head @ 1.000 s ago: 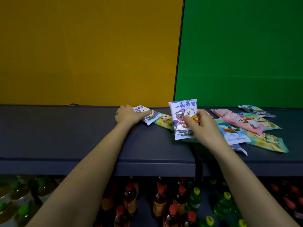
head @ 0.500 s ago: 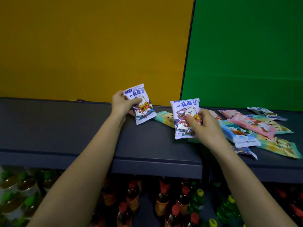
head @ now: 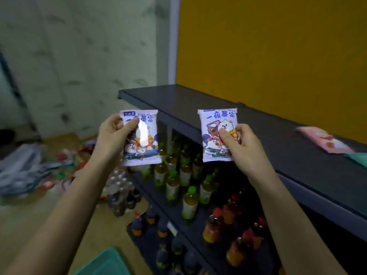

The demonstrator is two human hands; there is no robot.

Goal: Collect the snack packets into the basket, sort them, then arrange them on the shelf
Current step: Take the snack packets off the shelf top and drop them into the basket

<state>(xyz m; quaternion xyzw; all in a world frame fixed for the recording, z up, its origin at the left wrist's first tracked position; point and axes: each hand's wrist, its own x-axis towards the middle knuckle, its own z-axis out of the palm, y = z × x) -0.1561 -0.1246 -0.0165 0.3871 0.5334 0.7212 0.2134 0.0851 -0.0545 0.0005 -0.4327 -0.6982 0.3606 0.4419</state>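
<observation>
Two packets: both white plastic snack packets w/ blue lettering & cartoon bears, held upright in the air, well apart, near side of the shelf.
Left hand [head: 114,133]: grip closed on the left white packet [head: 141,138]; thumb on its front, upper left, fingers behind. Glare on the packet's middle.
Right hand [head: 239,143]: grip closed on the right white packet [head: 215,133]; thumb on front, mid-right edge.
Top shelf: dark grey flat metal shelf top [head: 258,132] runs from far left to near right, below the yellow wall [head: 278,52].
On shelf, far right: pink flat snack packet [head: 325,140] lying flat; teal packet edge [head: 357,158] just beside it, cut off by the frame.
Lower shelves: green-capped bottles [head: 189,201] & red-capped bottles [head: 228,215], upright in rows.
Basket: teal plastic basket corner [head: 108,262], near bottom left, on the floor side; contents not visible.
Floor, left: blurred pile of bags [head: 29,169], can't tell what.
</observation>
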